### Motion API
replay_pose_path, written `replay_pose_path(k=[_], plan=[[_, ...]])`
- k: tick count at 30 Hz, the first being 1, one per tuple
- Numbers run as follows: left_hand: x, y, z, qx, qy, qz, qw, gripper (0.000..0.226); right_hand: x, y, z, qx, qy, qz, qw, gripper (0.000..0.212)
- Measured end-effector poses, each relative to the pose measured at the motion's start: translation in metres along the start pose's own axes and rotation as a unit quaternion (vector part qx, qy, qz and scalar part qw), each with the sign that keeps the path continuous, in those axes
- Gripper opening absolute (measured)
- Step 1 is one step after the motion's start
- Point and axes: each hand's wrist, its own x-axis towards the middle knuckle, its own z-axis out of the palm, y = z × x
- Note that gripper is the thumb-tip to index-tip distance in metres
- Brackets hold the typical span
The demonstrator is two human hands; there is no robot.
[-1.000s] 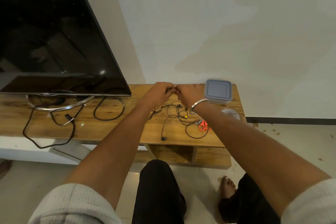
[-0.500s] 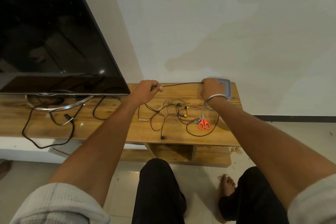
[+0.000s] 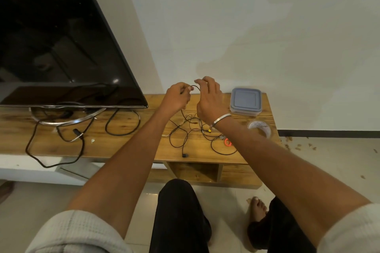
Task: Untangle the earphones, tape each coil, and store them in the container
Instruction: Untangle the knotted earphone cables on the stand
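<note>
Both hands are raised above the wooden counter [image 3: 127, 144], close together. The left hand [image 3: 175, 96] has its fingers curled, pinching a thin black earphone cable [image 3: 195, 86] that arcs across to the right hand [image 3: 209, 100]. The right hand's thumb and forefinger meet the cable's other end while its remaining fingers spread loosely; a metal bangle [image 3: 222, 118] circles that wrist.

Below the hands, the rest of the earphones [image 3: 189, 133] lies in a loose black tangle on the counter, with a yellow earbud [image 3: 209, 130] near the right wrist and a plug end [image 3: 184, 155] toward the counter's front edge at 6 o'clock of the tangle. Orange-handled scissors [image 3: 227, 142] sit at 4 o'clock of the tangle, partly hidden by the right forearm. The lidded grey container [image 3: 245, 101] rests at 2 o'clock, near the wall, and a roll of tape [image 3: 259, 127] lies just in front of it. A television [image 3: 57, 43] stands at 9 o'clock.
</note>
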Motion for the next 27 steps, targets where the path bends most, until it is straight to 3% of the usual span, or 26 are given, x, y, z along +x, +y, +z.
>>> replay_pose_path(k=[2, 4, 6, 9, 13, 18, 20, 23, 25, 27], plan=[[0.002, -0.001, 0.001, -0.067, 0.009, -0.063, 0.996, 0.026, -0.003, -0.001, 0.005, -0.004, 0.002, -0.013, 1.000, 0.040], [0.002, -0.001, 0.004, -0.076, 0.023, -0.091, 0.993, 0.031, -0.007, -0.002, 0.009, 0.046, -0.058, -0.005, 0.997, 0.023], [0.000, -0.001, 0.005, -0.086, 0.033, -0.102, 0.990, 0.029, -0.011, -0.003, 0.012, 0.109, -0.119, 0.034, 0.986, 0.030], [-0.002, -0.001, 0.009, -0.135, 0.034, -0.140, 0.980, 0.023, -0.011, -0.006, 0.015, 0.141, -0.117, 0.069, 0.981, 0.032], [-0.001, 0.003, 0.017, -0.189, 0.009, -0.184, 0.965, 0.026, -0.006, -0.012, 0.014, 0.118, -0.132, 0.063, 0.982, 0.022], [-0.008, 0.015, 0.015, -0.272, -0.055, -0.217, 0.936, 0.021, 0.000, -0.011, 0.009, 0.098, -0.140, 0.116, 0.978, 0.020], [-0.008, 0.012, 0.014, -0.227, -0.075, -0.200, 0.950, 0.026, 0.000, -0.008, 0.004, 0.104, -0.149, 0.136, 0.974, 0.020], [-0.006, -0.003, 0.012, -0.018, -0.073, -0.114, 0.991, 0.024, 0.001, 0.001, -0.003, 0.144, -0.122, 0.178, 0.966, 0.019], [-0.005, -0.013, 0.008, 0.121, -0.042, -0.041, 0.991, 0.019, 0.003, 0.008, -0.007, 0.132, -0.103, 0.182, 0.969, 0.015], [-0.001, -0.018, 0.008, 0.147, -0.032, -0.010, 0.989, 0.024, 0.004, 0.014, -0.012, 0.112, -0.090, 0.187, 0.972, 0.013]])
